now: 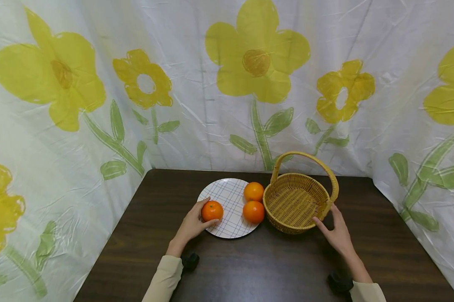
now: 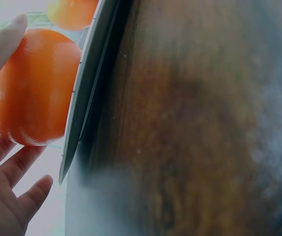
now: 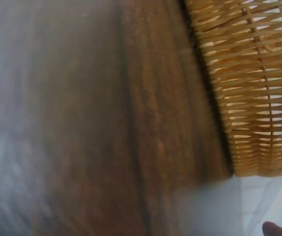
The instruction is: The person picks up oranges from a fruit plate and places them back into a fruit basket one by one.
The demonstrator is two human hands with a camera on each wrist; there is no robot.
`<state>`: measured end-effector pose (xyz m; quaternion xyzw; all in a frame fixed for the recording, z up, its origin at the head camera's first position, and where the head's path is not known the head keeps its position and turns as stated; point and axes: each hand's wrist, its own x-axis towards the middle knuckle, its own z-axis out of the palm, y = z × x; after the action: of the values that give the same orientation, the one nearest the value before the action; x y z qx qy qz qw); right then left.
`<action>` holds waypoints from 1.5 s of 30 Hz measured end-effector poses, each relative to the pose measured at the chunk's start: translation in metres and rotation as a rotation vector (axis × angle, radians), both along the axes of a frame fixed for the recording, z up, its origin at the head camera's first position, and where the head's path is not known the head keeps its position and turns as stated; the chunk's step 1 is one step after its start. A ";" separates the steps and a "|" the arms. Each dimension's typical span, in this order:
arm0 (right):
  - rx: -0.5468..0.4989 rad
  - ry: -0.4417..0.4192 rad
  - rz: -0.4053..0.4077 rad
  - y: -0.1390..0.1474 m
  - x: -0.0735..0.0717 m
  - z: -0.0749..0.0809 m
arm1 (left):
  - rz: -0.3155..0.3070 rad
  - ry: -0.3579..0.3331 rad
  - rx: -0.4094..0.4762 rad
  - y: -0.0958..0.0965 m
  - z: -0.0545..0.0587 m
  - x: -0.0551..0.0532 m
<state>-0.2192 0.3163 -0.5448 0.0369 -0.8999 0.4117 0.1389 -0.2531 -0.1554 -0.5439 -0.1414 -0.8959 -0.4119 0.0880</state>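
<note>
Oranges (image 1: 253,212), three: on plate (image 1: 232,209); none in basket (image 1: 287,227), seemingly early | left hand (image 1: 191,222): pinching one | right hand (image 1: 337,235): grip, cannot tell

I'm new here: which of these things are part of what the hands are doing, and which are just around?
Seemingly part of the job:
- orange in the left hand
- white plate beneath it
- far orange and near orange at the plate's right side
- wicker basket, with the right hand at its side

Just around:
- dark table
- flowered curtain
</note>
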 end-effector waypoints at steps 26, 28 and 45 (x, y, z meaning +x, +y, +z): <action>0.017 -0.062 -0.047 -0.001 0.000 -0.003 | 0.038 -0.041 0.101 0.009 0.004 -0.002; 0.019 -0.069 -0.049 0.000 0.001 -0.003 | 0.033 -0.044 0.107 0.011 0.006 -0.002; 0.061 -0.108 -0.088 0.001 0.001 0.001 | 0.029 -0.022 0.094 0.030 0.014 -0.003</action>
<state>-0.2183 0.3175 -0.5442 -0.0206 -0.9190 0.3790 0.1070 -0.2561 -0.1258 -0.5295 -0.1197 -0.8785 -0.4536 0.0906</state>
